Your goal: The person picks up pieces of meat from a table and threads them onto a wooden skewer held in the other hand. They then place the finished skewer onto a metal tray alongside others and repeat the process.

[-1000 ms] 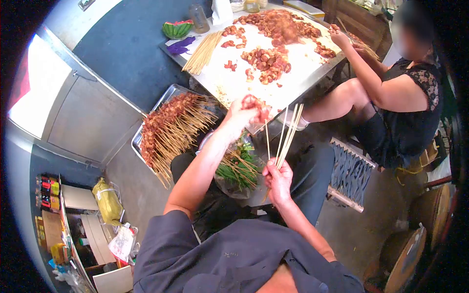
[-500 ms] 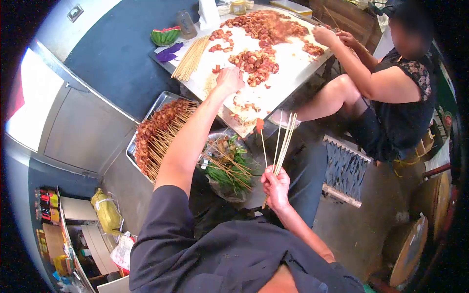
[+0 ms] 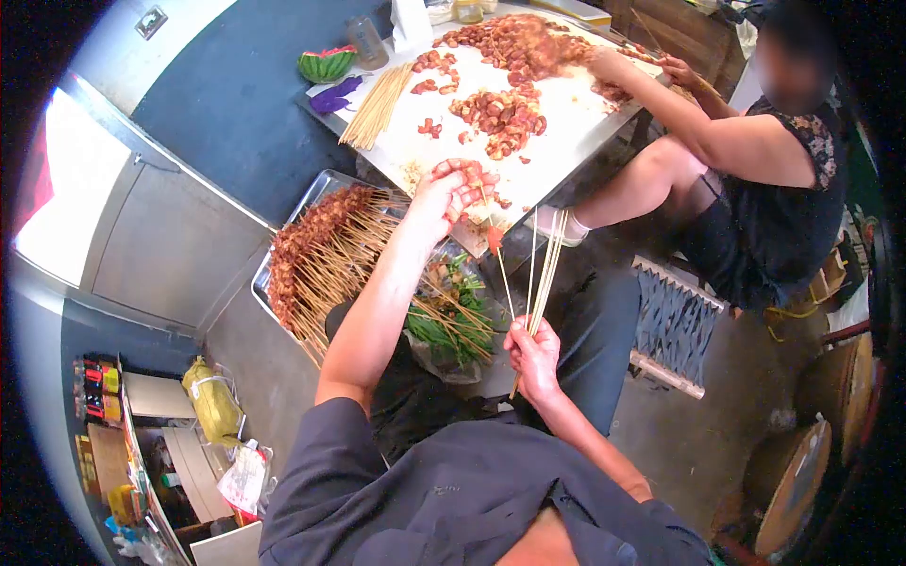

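My right hand [image 3: 533,358] is wrapped round several thin bamboo skewers [image 3: 545,283], which point up and away from me. One skewer stands apart to the left with a red piece of meat [image 3: 494,240] on its tip. My left hand [image 3: 455,195] is held over the near corner of the table, fingers curled round reddish meat pieces that they partly hide. Beyond it lies a small heap of cut meat [image 3: 500,123] on the white tabletop [image 3: 576,141]. A bundle of bare skewers [image 3: 377,106] rests at the table's left edge.
A metal tray [image 3: 261,283] of loaded skewers stands left of my arm. Below the table is a bag of greens and sticks [image 3: 448,325]. Across the right side sits a co-worker [image 3: 783,160], hands at a larger meat pile [image 3: 514,47]. A woven stool [image 3: 675,325] stands at right.
My left hand has drawn back from the meat heap toward the skewer tips, its fingers now curled upward. My right hand still grips the skewers. The co-worker's hand has moved down to the large pile.
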A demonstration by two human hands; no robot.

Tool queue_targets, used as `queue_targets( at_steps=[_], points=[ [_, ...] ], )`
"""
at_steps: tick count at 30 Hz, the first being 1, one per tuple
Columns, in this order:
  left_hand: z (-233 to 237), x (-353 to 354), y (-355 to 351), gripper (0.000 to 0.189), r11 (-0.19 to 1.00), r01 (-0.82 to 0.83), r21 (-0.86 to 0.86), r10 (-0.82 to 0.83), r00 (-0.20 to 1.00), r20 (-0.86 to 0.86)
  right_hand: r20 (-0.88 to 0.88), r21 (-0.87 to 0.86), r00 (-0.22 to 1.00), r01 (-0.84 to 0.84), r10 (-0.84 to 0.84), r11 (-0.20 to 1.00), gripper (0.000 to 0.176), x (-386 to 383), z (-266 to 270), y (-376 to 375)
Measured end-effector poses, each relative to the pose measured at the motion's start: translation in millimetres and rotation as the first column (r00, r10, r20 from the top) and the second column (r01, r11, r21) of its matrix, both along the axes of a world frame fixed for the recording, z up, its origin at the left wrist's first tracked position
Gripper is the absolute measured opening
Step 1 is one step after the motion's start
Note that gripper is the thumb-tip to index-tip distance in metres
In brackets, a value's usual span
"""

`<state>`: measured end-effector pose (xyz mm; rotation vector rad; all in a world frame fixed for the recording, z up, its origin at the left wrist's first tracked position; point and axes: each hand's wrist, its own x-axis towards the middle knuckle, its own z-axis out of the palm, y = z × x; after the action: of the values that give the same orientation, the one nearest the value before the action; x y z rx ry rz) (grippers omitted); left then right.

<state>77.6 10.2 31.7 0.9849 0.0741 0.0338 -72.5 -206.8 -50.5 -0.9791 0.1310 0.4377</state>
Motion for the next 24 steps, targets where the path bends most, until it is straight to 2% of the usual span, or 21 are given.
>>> queue_targets(
  at_steps=[2, 9, 11, 15, 17, 20, 24],
  points=[
    [-3.5, -5.2, -2.9, 0.012, 0.997, -0.029, -0.072, 0.031, 0.999, 0.022, -0.002, -0.014, 1.000, 0.006, -0.006, 1.000, 0.005, -1.1, -2.2, 0.4],
    [-4.3, -9.6, -2.9, 0.009, 0.986, -0.115, -0.118, 0.118, 0.993, 0.019, -0.015, -0.033, 1.000, -0.011, 0.011, 0.999, 0.006, -4.1, -9.2, -0.4],
    [-6.4, -9.9, -1.4, 0.009, 0.990, -0.100, -0.095, 0.107, 0.992, 0.071, -0.013, -0.030, 1.000, -0.014, 0.014, 0.999, 0.006, -4.8, -9.4, -0.1],
    [4.3, -13.3, 1.6, 0.008, 0.994, -0.110, -0.022, 0.111, 0.992, 0.054, -0.021, -0.052, 0.999, -0.044, 0.043, 0.998, 0.004, -3.2, -6.5, -1.1],
    [7.5, -12.7, 4.3, 0.009, 0.993, -0.076, 0.093, 0.065, 0.991, 0.120, -0.030, -0.062, 0.998, -0.063, 0.061, 0.996, 0.004, -2.7, -4.4, -1.7],
    [17.6, -16.7, 4.5, 0.012, 0.987, -0.071, 0.145, 0.064, 0.997, 0.054, -0.024, -0.072, 0.999, -0.048, 0.046, 0.996, 0.004, -5.1, -3.4, -0.8],
    [7.0, -18.1, -3.0, 0.014, 0.989, -0.136, 0.061, 0.130, 0.987, 0.094, -0.015, -0.054, 1.000, -0.012, 0.011, 0.998, 0.004, -7.6, -5.8, 1.9]
  ],
)
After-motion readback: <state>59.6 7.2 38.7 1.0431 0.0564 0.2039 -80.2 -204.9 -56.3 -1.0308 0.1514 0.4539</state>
